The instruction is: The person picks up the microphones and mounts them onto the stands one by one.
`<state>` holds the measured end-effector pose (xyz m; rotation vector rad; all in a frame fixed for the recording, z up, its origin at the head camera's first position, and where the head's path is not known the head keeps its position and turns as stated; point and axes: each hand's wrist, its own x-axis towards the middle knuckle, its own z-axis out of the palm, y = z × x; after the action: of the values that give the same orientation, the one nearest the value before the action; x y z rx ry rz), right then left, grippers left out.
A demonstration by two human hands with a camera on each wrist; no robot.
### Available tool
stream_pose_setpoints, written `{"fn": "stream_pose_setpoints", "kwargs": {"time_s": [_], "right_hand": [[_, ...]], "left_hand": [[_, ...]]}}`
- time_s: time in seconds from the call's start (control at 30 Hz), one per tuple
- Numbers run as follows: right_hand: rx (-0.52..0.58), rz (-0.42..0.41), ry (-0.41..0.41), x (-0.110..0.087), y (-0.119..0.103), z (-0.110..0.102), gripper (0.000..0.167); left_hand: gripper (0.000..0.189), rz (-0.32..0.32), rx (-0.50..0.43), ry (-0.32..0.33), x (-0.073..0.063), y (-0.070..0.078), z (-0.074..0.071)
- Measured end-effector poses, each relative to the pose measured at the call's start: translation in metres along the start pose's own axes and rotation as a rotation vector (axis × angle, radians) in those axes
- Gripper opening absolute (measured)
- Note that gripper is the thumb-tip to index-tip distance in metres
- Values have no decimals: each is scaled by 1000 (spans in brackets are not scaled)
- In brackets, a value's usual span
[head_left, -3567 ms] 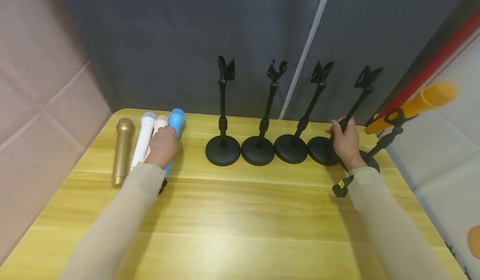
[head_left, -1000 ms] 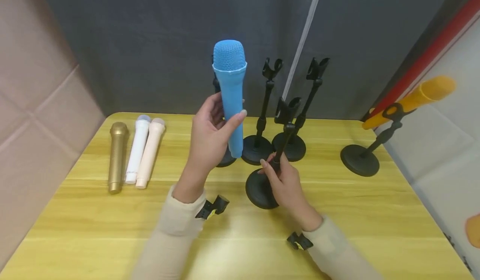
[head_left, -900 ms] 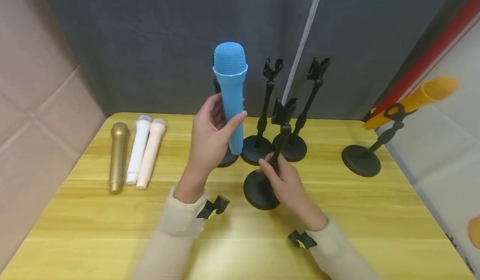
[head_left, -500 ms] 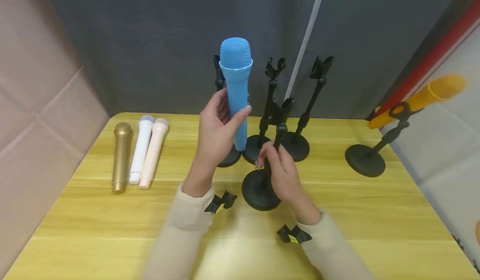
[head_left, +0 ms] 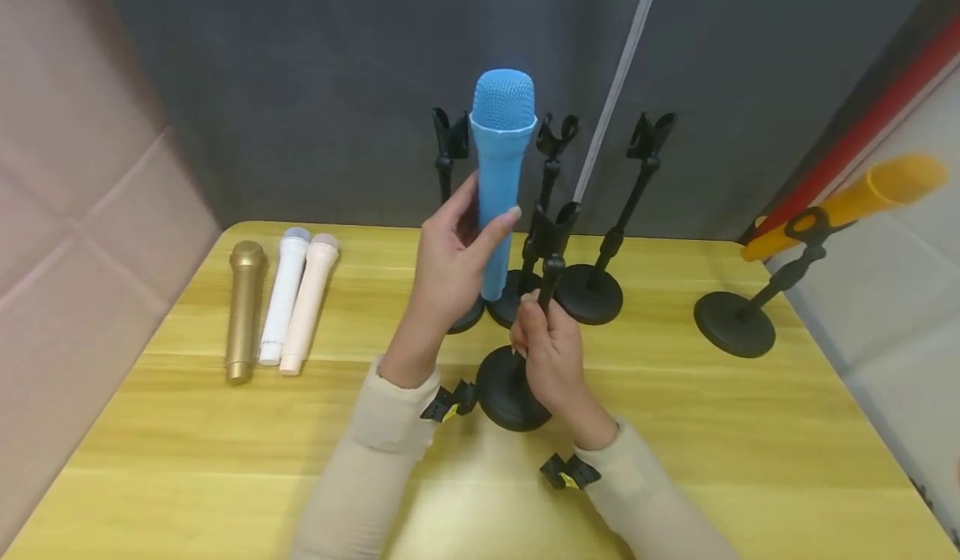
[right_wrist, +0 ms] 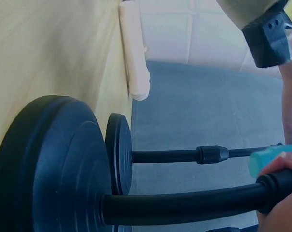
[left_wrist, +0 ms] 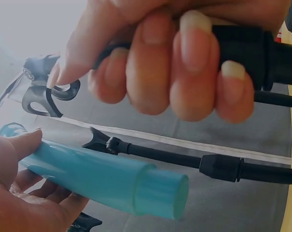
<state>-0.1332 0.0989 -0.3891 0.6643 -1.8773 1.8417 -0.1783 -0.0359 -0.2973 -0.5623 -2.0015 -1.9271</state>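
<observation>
A light-blue microphone point(head_left: 501, 168) stands nearly upright in my left hand point(head_left: 450, 264), head up, thumb across its body. In the left wrist view its lower end point(left_wrist: 160, 193) points right. My right hand point(head_left: 551, 356) grips the pole of a black desktop microphone stand point(head_left: 512, 389), just in front of the row of stands. The clip point(head_left: 552, 231) of that stand opens upward beside the microphone's lower part, with nothing in it. Fingers of the right hand point(left_wrist: 155, 72) are curled round the pole in the left wrist view. In the right wrist view the round base point(right_wrist: 54, 164) looks close to the tabletop.
Three black stands point(head_left: 588, 293) stand behind, with bare clips. At the right, another stand point(head_left: 735, 324) bears a yellow-orange microphone point(head_left: 847, 206). Gold point(head_left: 245, 310), white point(head_left: 285, 293) and pale pink point(head_left: 310, 302) microphones lie at the left of the wooden table point(head_left: 225, 477).
The blue microphone was lifted from the left group and moved right. The gripped stand came from the row's right side to the front middle; lately it shifted slightly left, towards the microphone.
</observation>
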Motion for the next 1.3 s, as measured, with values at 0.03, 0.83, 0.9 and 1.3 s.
{"fn": "stream_pose_setpoints", "kwargs": {"time_s": [0.03, 0.83, 0.9, 1.3], "right_hand": [[5, -5, 10, 0, 0, 1, 38], [92, -22, -39, -2, 3, 2, 43], [113, -31, -64, -3, 3, 3, 46], [103, -39, -98, -2, -1, 4, 49]], "left_hand": [[60, -1, 0, -4, 0, 0, 1], [62, 14, -67, -54, 4, -8, 17], [62, 26, -79, -62, 3, -9, 18], [51, 21, -211, -116, 3, -11, 23]]}}
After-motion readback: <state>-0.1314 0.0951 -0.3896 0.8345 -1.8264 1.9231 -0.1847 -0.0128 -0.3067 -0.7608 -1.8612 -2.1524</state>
